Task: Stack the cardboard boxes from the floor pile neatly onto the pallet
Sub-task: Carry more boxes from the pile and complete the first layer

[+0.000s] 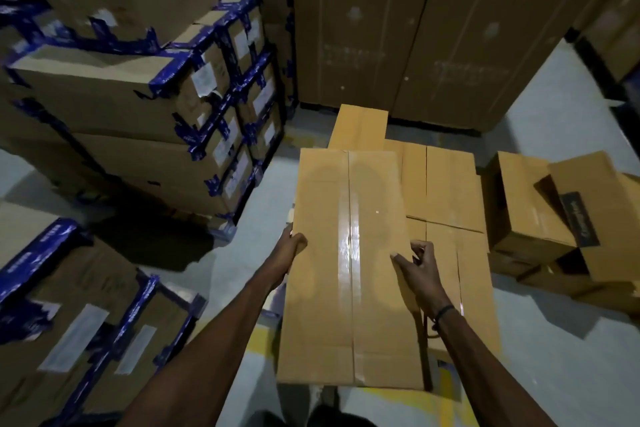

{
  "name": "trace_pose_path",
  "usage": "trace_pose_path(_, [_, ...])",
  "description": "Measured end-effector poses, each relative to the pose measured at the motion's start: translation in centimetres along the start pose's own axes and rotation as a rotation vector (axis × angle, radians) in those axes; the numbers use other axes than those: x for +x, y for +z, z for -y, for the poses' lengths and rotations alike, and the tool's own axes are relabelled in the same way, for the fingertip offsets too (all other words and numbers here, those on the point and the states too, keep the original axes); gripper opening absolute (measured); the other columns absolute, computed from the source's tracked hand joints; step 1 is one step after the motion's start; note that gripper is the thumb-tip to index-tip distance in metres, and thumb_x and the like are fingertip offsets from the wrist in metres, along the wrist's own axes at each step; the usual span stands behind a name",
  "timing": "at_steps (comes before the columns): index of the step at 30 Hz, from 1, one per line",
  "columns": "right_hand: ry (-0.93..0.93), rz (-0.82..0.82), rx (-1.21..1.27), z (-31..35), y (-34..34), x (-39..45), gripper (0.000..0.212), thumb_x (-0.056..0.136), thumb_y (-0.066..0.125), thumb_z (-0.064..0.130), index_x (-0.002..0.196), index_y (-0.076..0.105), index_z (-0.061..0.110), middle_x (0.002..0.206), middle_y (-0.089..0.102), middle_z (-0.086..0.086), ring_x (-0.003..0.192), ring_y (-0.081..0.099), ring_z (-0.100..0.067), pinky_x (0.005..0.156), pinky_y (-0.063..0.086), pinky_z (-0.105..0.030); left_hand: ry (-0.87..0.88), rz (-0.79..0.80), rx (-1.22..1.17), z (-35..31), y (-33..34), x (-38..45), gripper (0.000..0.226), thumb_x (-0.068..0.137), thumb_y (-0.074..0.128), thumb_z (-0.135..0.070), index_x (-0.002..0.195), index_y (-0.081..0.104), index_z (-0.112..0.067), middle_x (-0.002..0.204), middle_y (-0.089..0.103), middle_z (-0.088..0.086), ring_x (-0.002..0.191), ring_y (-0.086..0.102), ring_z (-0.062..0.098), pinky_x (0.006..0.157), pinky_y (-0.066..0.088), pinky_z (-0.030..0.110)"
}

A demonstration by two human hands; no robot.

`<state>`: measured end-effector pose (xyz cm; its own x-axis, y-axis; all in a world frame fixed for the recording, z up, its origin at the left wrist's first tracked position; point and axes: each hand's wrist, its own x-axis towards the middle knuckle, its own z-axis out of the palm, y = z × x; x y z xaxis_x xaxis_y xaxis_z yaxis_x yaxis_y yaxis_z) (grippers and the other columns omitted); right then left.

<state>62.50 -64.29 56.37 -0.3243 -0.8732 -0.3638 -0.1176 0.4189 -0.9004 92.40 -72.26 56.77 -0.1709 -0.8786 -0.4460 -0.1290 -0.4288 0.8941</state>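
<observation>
Both sides of the carried box (349, 253) are taken in the grip: the left hand (294, 246) is curled round its left edge, and the right hand (415, 267) is set at its right edge with fingers bent on the top face. Its long axis is seen running straight away from the person, along the clear tape seam (350, 253). It is held above the floor (554, 340), partly over the flat layer of tan boxes (446, 184) just ahead and to the right; whether a pallet lies beneath them cannot be told. The right hand is judged nearer that layer. Tumbled boxes (554, 218) are seen further right, bearing a dark label (580, 218) whose writing is too blurred to be read. White labels (204, 78) on the blue-taped stack (138, 97) are likewise illegible.
</observation>
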Motion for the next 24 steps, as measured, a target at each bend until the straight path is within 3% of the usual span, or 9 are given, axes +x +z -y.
trace_pose_path(3, [0.041,0.01,-0.009,-0.4,1.3,2.5,0.059,0.092,0.075,0.019,0.139,0.04,0.029,0.146,0.044,0.001,0.136,0.043,-0.024,0.11,0.043,-0.047,-0.042,0.018,0.003,0.2,-0.4,2.9,0.047,0.103,0.043,-0.005,0.148,0.045,-0.017,0.134,0.064,0.011,0.108,0.068,0.021,0.073,0.058,0.021])
trace_pose_path(5, [0.063,0.012,-0.034,-1.0,2.5,4.4,0.067,0.092,0.075,0.019,0.146,0.038,0.031,0.154,0.04,-0.001,0.14,0.04,-0.026,0.113,0.041,-0.055,-0.075,0.039,0.038,0.3,-0.9,5.2,0.049,0.102,0.045,-0.011,0.151,0.043,-0.021,0.133,0.065,0.005,0.109,0.067,0.018,0.071,0.057,0.019])
trace_pose_path(9, [0.101,-0.009,-0.009,-3.1,5.1,8.8,0.072,0.093,0.073,0.015,0.152,0.036,0.032,0.156,0.04,0.0,0.139,0.042,-0.028,0.112,0.042,-0.059,-0.107,0.076,0.112,1.7,-2.3,11.1,0.052,0.098,0.046,-0.014,0.148,0.044,-0.027,0.125,0.067,0.0,0.107,0.068,0.019,0.074,0.057,0.024])
trace_pose_path(14, [0.152,-0.039,0.027,-6.4,8.4,13.6,0.068,0.095,0.068,0.009,0.153,0.037,0.027,0.15,0.043,0.001,0.125,0.047,-0.022,0.103,0.046,-0.045,-0.141,0.122,0.166,4.8,-3.6,17.9,0.051,0.099,0.047,-0.014,0.147,0.042,-0.028,0.126,0.065,-0.003,0.109,0.067,0.017,0.074,0.057,0.021])
trace_pose_path(18, [0.175,-0.085,0.007,-9.4,10.4,17.0,0.067,0.096,0.068,0.01,0.152,0.037,0.029,0.156,0.04,-0.001,0.136,0.043,-0.027,0.111,0.042,-0.05,-0.171,0.167,0.225,8.1,-4.2,22.8,0.048,0.102,0.047,-0.024,0.149,0.038,-0.033,0.13,0.063,-0.002,0.111,0.065,0.018,0.083,0.057,0.031])
trace_pose_path(21, [0.177,-0.113,0.007,-11.2,11.7,19.7,0.066,0.096,0.068,0.01,0.152,0.038,0.03,0.156,0.039,0.0,0.137,0.04,-0.023,0.111,0.04,-0.045,-0.17,0.172,0.257,10.2,-4.5,26.3,0.052,0.099,0.048,-0.027,0.149,0.038,-0.036,0.13,0.064,-0.003,0.112,0.065,0.019,0.097,0.057,0.043])
trace_pose_path(24, [0.186,-0.118,0.007,-13.3,12.9,22.3,0.068,0.095,0.069,0.011,0.152,0.037,0.03,0.157,0.039,0.0,0.136,0.039,-0.021,0.109,0.039,-0.044,-0.146,0.173,0.267,11.9,-4.6,29.4,0.052,0.099,0.048,-0.023,0.149,0.039,-0.034,0.129,0.064,-0.004,0.113,0.064,0.018,0.097,0.055,0.04])
